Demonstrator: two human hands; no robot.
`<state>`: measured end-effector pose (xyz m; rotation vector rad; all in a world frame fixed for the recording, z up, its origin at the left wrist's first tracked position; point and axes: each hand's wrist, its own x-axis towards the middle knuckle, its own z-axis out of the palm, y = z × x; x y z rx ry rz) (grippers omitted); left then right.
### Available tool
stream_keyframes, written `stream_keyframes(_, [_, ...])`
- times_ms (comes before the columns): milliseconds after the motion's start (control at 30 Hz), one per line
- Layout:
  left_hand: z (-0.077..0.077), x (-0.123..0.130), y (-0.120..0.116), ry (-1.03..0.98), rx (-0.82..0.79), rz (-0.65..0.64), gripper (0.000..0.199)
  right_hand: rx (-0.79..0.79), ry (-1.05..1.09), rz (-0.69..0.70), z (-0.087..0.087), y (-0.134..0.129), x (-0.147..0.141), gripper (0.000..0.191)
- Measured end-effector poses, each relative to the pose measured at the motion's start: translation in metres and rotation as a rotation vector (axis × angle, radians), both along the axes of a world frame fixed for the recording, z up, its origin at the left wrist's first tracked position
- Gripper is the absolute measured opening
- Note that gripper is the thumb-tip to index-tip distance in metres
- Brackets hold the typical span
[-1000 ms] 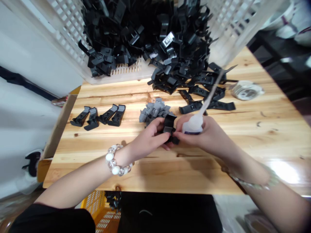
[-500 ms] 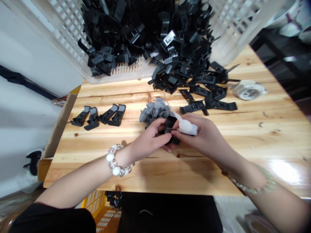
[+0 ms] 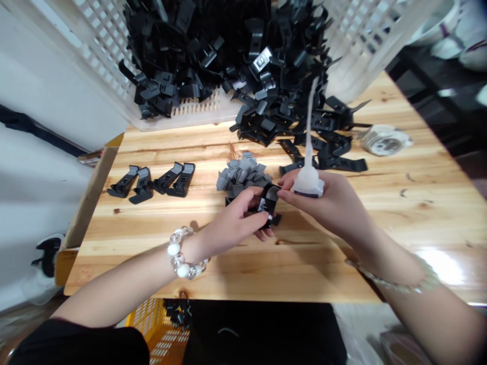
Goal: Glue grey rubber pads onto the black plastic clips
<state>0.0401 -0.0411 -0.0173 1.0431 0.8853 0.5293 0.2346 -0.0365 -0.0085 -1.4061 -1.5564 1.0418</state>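
My left hand (image 3: pixel 243 213) is closed around a black plastic clip (image 3: pixel 269 200) with a grey patch on its upper end. A small white glue bottle (image 3: pixel 309 182) with a long thin nozzle is gripped in my right hand (image 3: pixel 331 197), the nozzle pointing up and away. The right thumb and forefinger reach the clip's upper end; whether they press on it I cannot tell. Just beyond the left hand lies a heap of small grey pads (image 3: pixel 243 172). Another dark piece (image 3: pixel 277 220) shows beneath the held clip.
A white plastic basket (image 3: pixel 224 109) full of black clips (image 3: pixel 190 50) stands at the back, with loose clips (image 3: pixel 327 142) spilling out in front. Several clips with grey pads (image 3: pixel 182 180) lie at left. A tape roll (image 3: pixel 385 140) sits at right. Below the table is a yellow crate (image 3: pixel 152 324).
The glue bottle's nozzle has swung from pointing left over the grey pads to pointing up. The clip has turned in my left hand, so more of its face shows.
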Motion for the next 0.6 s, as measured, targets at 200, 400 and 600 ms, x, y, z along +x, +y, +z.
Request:
stream_keyframes(200, [-0.0024,0.0006,-0.0016,0.017,0.030,-0.026,0.035,0.007,-0.085,-0.034,0.0027,-0.0046,-0.0048,0.012])
stream_keyframes(400, [-0.0039,0.0002,-0.0022,0.006,0.026,-0.024,0.036,0.028,-0.110,-0.033,0.0037,-0.0051,-0.0047,0.012])
stream_keyframes(600, [-0.0048,0.0004,-0.0018,-0.011,0.014,-0.013,0.037,0.045,-0.131,-0.035,0.0017,-0.0056,-0.0046,0.013])
